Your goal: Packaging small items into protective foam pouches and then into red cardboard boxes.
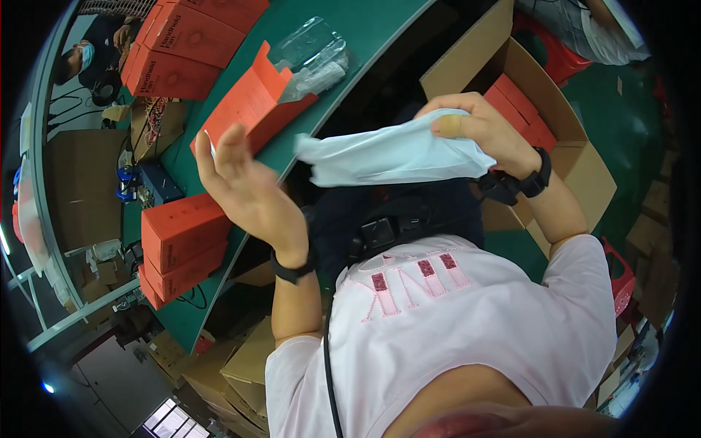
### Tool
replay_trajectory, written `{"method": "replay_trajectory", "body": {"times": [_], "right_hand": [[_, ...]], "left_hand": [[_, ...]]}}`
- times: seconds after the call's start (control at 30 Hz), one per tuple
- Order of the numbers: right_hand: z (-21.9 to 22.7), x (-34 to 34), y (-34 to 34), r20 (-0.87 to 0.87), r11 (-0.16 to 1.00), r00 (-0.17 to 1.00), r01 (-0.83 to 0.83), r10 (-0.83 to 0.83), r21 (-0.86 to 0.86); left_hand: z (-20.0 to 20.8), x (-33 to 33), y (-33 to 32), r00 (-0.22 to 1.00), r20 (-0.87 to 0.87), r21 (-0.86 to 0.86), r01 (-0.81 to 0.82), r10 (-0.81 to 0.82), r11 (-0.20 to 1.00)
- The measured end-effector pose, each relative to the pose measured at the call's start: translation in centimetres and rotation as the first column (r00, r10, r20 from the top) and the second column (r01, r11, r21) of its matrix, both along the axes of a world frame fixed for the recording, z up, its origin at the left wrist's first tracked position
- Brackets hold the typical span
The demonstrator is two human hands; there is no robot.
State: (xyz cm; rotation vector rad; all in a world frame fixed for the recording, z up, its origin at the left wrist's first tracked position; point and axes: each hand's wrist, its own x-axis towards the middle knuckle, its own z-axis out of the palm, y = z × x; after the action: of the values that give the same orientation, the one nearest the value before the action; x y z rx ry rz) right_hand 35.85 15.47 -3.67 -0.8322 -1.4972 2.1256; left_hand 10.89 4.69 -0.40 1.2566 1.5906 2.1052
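Note:
My right hand (482,131) grips one end of a long, pale white wrapped packet (394,153), its thumb on top with a tan patch on it. The packet hangs over my lap at the table's edge, and what is inside it cannot be seen. My left hand (255,197) is raised with its fingers apart, slightly blurred, and holds nothing that I can make out. Behind it lies an open orange-red box (252,98) on the green table (365,29). Clear plastic trays or wrapping (318,58) lie at that box's far end.
Stacked orange-red boxes (182,47) stand at the far left, and more closed boxes (186,244) sit by my left wrist. An open carton (584,164) at my right holds orange-red boxes (518,113). Another person (95,55) is at the far left; a red stool (540,51) stands far right.

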Motion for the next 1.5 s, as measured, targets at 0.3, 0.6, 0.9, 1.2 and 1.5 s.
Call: {"method": "replay_trajectory", "body": {"times": [0.3, 0.6, 0.9, 1.2, 1.5], "right_hand": [[2.6, -4.0, -1.3, -0.18, 0.973, 0.978, 0.062, -0.103, -0.221], [0.9, -7.7, -5.5, 0.155, 0.979, 0.976, -0.173, 0.155, 0.109], [0.7, -8.6, -7.1, -0.18, 0.544, 0.934, 0.328, -0.308, 0.772], [-4.2, -6.2, -7.4, -0.233, 0.58, 0.969, -0.142, -0.085, -0.802], [-2.7, -6.8, -8.5, -0.351, 0.654, 0.892, -0.087, -0.285, -0.751]], "left_hand": [[-4.1, 2.6, 0.6, 0.779, -0.168, -0.33, 0.533, -0.604, 0.779], [-3.5, -0.5, 2.9, 0.187, 0.904, 0.251, 0.496, -0.384, 0.831], [-3.1, -0.2, 1.3, 0.268, 0.891, 0.206, 0.482, -0.367, 0.852], [-7.1, -1.6, -5.0, 0.629, 0.42, -0.238, 0.772, -0.654, 0.589], [-4.0, 0.8, -1.1, 0.543, -0.295, -0.34, 0.709, -0.786, 0.618]]}}
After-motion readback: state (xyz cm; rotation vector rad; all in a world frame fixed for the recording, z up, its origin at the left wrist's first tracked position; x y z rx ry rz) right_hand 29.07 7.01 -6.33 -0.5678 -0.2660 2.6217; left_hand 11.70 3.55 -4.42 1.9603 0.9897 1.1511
